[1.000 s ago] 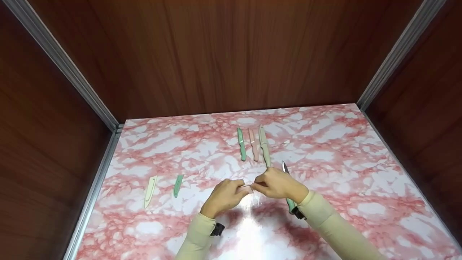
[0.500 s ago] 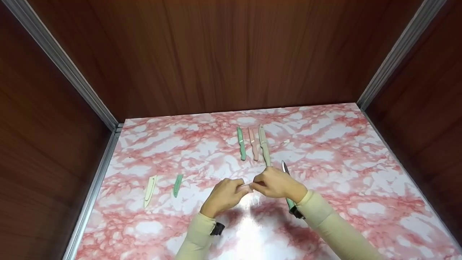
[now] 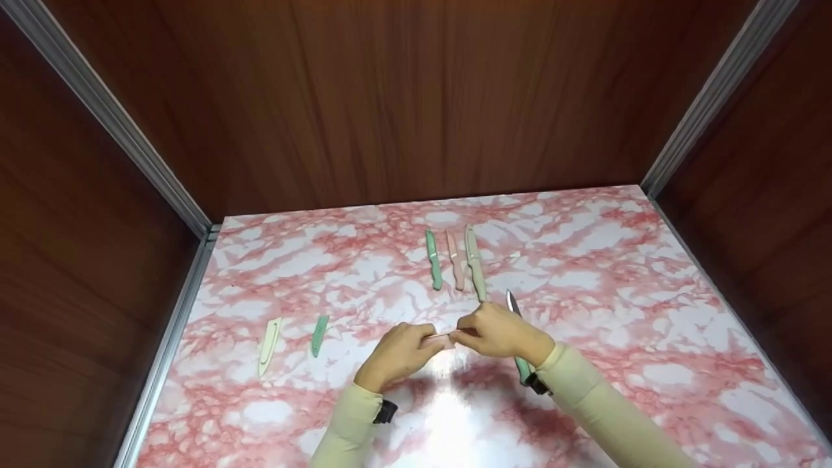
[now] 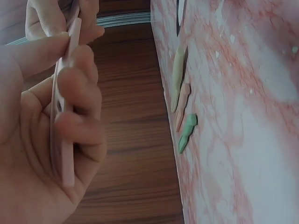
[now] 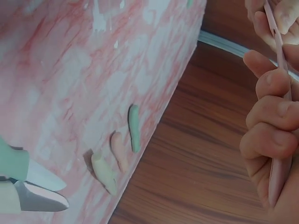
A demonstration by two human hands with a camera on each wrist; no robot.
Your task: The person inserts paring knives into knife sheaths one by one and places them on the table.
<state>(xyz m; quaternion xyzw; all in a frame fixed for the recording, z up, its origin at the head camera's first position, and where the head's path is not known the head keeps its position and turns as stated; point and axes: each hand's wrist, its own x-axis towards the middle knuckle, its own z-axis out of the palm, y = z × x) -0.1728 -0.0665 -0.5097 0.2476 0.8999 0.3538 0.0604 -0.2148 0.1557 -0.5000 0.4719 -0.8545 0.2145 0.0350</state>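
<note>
My left hand (image 3: pixel 398 351) grips a pink knife sheath (image 4: pixel 68 165), its fingers curled along it in the left wrist view. My right hand (image 3: pixel 500 330) holds a pink knife (image 5: pixel 279 179) by the handle. Sheath and knife meet end to end between the two hands, low over the middle of the table. How much of the blade sits inside the sheath is hidden. Beneath my right wrist lies a green-handled knife (image 3: pixel 522 369) with a bare blade. The right wrist view also shows a cream-handled knife (image 5: pixel 42 198) beside it, blade bare.
Farther back, a green knife (image 3: pixel 434 260), a smaller pink knife (image 3: pixel 455 261) and a cream knife (image 3: pixel 475 263) lie in a row, blades covered. Left on the marbled table (image 3: pixel 260 416) are a cream sheath (image 3: pixel 270 346) and a green sheath (image 3: pixel 319 336). Wooden panels (image 3: pixel 416 104) enclose the table.
My left hand has shifted very slightly to the left. The right hand stays nearly in place, and both keep hold of the pink pieces.
</note>
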